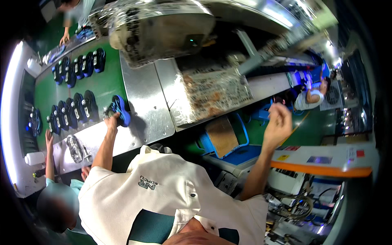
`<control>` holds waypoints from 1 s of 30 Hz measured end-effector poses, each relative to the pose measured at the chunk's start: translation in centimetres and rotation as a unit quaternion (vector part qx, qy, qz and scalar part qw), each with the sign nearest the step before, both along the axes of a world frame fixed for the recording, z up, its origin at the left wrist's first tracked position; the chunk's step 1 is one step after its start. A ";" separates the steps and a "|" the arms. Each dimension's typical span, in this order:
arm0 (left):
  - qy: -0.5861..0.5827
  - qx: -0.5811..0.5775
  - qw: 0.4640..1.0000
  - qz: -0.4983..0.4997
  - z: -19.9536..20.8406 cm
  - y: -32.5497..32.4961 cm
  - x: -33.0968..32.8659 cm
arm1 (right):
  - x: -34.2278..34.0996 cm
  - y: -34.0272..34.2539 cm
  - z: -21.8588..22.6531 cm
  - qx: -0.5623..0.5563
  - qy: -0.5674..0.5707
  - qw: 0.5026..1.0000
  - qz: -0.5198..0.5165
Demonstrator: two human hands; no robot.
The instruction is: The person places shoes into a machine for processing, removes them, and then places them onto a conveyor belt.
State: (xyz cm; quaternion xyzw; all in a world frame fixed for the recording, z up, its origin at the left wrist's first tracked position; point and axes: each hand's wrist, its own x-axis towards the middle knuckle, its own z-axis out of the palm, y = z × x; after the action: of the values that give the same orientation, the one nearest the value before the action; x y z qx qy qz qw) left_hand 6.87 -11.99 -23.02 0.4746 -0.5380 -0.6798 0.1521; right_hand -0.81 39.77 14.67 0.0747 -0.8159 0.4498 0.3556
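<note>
My left hand (112, 121) grips a blue and black shoe (119, 109) at the edge of the green conveyor belt (107, 81), where it meets a steel plate (145, 104). Several more blue and black shoes (72, 110) lie in rows on the belt to the left. My right hand (278, 122) is raised in the air to the right, fingers loosely curled, with nothing visible in it.
A plastic-wrapped machine housing (163, 28) hangs over the belt's end. A co-worker's hand (49, 139) rests at the belt's near edge on my left. Another person (312, 98) sits at the far right. An orange-edged machine (322, 161) stands at lower right.
</note>
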 end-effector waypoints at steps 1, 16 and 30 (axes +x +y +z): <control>0.000 -0.038 0.999 0.007 -2.9 -3.3 -0.4 | -3.5 -2.9 2.4 0.040 -0.013 0.999 0.008; -0.234 -0.358 0.903 -0.046 -9.0 -11.6 -4.0 | -44.4 -39.0 14.7 0.315 -0.209 0.895 0.236; -0.021 -0.506 0.850 -0.146 -0.5 -4.9 -4.3 | -34.4 -31.3 14.5 0.523 0.278 0.798 0.113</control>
State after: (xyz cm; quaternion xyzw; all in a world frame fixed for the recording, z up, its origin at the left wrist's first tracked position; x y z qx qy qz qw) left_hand 2.57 -16.93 -23.50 0.2616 -0.8740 -0.3174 0.2588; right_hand -35.23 8.51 29.15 0.4626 -0.7788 -0.0490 0.4207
